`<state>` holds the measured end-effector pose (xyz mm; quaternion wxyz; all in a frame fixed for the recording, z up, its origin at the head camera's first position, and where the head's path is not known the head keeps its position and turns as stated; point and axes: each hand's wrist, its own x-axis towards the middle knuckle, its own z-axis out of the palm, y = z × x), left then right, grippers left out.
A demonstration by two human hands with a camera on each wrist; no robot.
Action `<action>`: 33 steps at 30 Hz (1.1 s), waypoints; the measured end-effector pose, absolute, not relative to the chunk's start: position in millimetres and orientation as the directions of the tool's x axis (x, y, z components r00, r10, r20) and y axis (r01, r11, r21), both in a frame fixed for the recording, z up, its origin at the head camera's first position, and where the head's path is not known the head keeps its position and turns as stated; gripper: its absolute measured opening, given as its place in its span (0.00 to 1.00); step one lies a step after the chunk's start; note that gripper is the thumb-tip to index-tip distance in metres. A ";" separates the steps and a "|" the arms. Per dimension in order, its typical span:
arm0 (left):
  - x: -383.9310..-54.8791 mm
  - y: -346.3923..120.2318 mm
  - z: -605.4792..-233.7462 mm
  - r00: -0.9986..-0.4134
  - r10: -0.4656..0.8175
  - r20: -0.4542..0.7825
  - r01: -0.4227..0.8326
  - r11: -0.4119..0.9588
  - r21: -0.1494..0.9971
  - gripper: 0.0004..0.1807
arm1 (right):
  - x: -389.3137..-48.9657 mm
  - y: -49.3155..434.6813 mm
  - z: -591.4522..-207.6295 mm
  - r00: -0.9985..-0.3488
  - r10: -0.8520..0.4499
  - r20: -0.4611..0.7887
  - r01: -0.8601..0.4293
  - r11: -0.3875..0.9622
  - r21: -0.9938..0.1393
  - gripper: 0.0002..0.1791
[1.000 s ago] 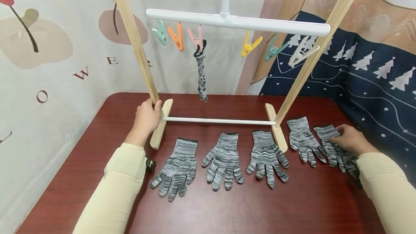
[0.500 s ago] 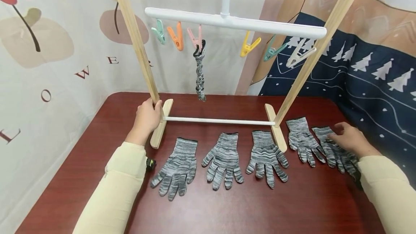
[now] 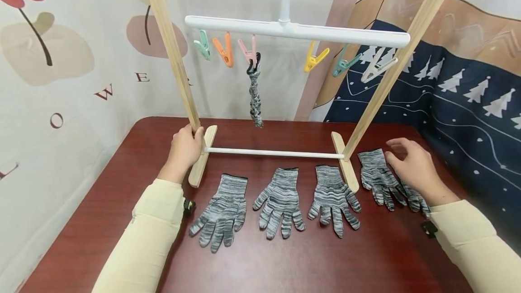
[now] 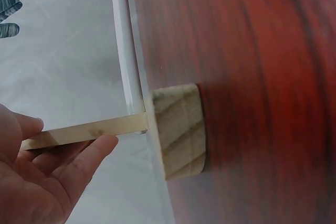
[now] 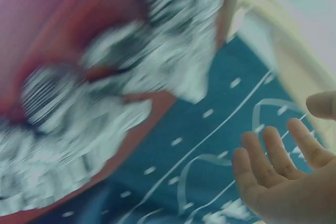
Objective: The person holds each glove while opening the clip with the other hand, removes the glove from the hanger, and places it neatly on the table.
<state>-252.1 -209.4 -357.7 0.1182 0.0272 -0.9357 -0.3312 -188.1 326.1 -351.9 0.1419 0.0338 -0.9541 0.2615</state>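
My left hand grips the left wooden post of a drying rack near its foot; the left wrist view shows thumb and fingers around the post. With nothing in it, my right hand hovers over the two grey striped gloves at the right, fingers loosely bent and apart. It overlaps the far-right glove and is close beside the other glove. Three more gloves lie flat in front of the rack: left, middle and right.
A white hanger carries several coloured clips, among them a yellow clip. From its pink clip hangs a twisted glove. A white bar joins the rack's feet low over the red-brown table.
My right hand has lifted from the far-right glove and moved left toward the neighbouring glove. The hanger has swayed slightly. My left hand stays on the post.
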 end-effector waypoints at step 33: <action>-250.5 -207.8 -355.9 -0.968 -0.137 0.209 0.024 0.783 0.622 0.25 | -204.0 107.7 -293.2 -0.900 -0.270 0.342 -0.435 0.542 -0.719 0.23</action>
